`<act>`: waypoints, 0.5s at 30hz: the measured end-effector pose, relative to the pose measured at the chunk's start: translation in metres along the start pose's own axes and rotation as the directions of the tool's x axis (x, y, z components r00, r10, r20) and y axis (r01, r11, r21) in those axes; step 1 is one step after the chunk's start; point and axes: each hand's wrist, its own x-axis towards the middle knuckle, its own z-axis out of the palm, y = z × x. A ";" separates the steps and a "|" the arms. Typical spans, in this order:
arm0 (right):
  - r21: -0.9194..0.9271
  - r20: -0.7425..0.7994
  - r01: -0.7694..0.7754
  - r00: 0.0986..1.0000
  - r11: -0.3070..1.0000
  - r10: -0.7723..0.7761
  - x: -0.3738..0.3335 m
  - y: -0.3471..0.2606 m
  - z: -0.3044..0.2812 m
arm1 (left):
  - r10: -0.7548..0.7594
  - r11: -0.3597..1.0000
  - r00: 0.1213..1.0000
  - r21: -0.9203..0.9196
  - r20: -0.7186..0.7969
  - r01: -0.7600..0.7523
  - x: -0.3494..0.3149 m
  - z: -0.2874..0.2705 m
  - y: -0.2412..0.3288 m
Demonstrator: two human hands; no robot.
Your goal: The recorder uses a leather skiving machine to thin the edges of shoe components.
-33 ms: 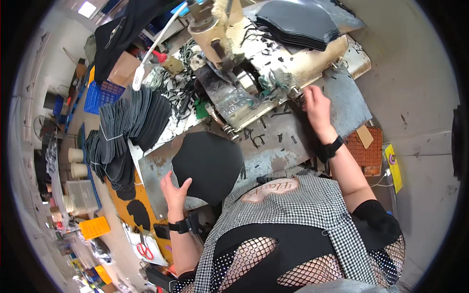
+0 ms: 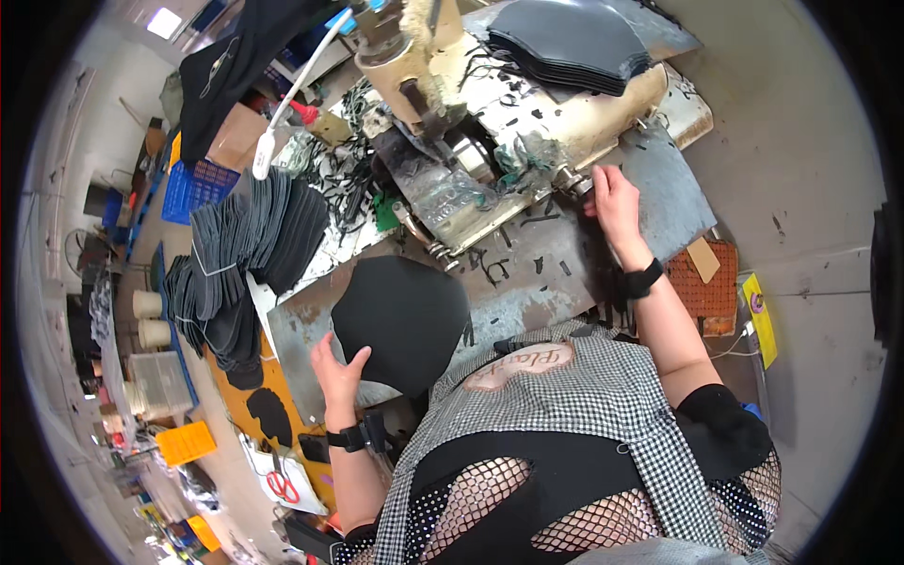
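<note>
My left hand [image 2: 341, 373] grips the left edge of a flat black panel [image 2: 405, 320], thumb lying over its top face. The panel has a rounded, many-sided outline and rests at the near side of the metal worktable [image 2: 527, 306]. At the near right of a cream machine [image 2: 603, 121], my right hand [image 2: 617, 207] closes its fingers around a metal knob [image 2: 571, 179]. The fingertips are partly hidden behind the hand. Clear film and dark scraps cover the machine's front plate [image 2: 443, 193].
Black panels are stacked [image 2: 565, 47] on the machine's far side. Bundles of dark cut pieces [image 2: 259, 226] lie to the left, near a blue basket [image 2: 198, 188]. A white cable [image 2: 306, 71] hangs at upper left. Red-handled scissors [image 2: 281, 487] lie lower left. A reddish-brown woven basket [image 2: 711, 287] stands right.
My right fingers have shifted slightly on the knob, and more of its metal shows. The left hand and the panel have hardly moved.
</note>
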 end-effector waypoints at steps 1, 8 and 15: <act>-0.126 0.130 -0.131 0.981 0.983 0.147 0.007 0.009 -0.006 | 0.011 1.000 1.000 -0.004 0.016 -0.011 0.003 0.001 -0.002; 0.063 -0.012 -0.017 1.000 0.998 0.018 0.000 -0.009 0.007 | -0.086 0.996 0.995 0.007 0.046 0.086 0.018 0.001 -0.005; -0.392 0.006 0.630 0.731 0.671 -0.682 0.009 0.008 0.009 | -0.204 0.979 0.975 0.023 0.084 0.203 0.018 -0.003 0.007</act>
